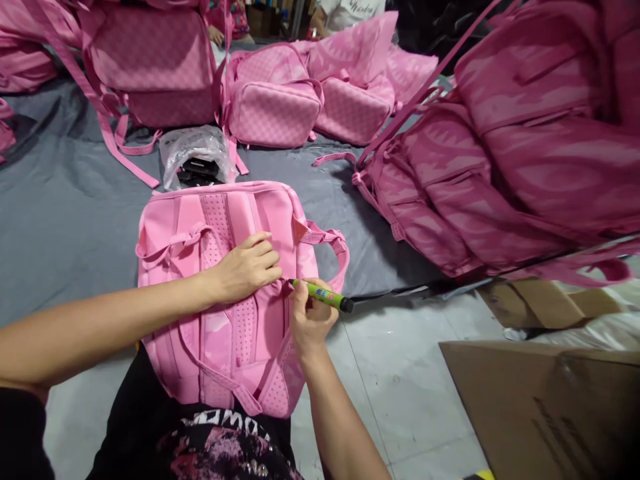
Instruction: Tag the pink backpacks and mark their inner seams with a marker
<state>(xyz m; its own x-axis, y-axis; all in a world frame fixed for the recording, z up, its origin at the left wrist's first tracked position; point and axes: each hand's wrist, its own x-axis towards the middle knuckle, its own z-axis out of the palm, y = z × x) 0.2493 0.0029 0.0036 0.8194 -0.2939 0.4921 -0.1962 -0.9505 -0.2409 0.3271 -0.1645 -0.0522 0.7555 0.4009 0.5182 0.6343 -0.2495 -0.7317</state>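
Note:
A pink backpack [273, 233] lies back side up across my lap and the table edge, its shoulder straps and dotted padding showing. My left hand [255, 265] is closed on the middle of its back panel, fingers curled at the fabric; the fingertips are partly hidden. In my right hand [313, 317] is a green marker pen [323, 293], pinched between thumb and fingers. Its dark tip points left and touches or nearly touches the fabric beside my left fingers. The black end sticks out to the right.
On the grey-covered table [75, 213], a clear plastic bag [197, 157] holds black parts. Checkered pink backpacks [275, 110] stand behind it. A pile of pink camouflage backpacks [500, 173] fills the right side. Cardboard boxes [540, 400] sit on the floor. Other people [345, 13] are beyond the table.

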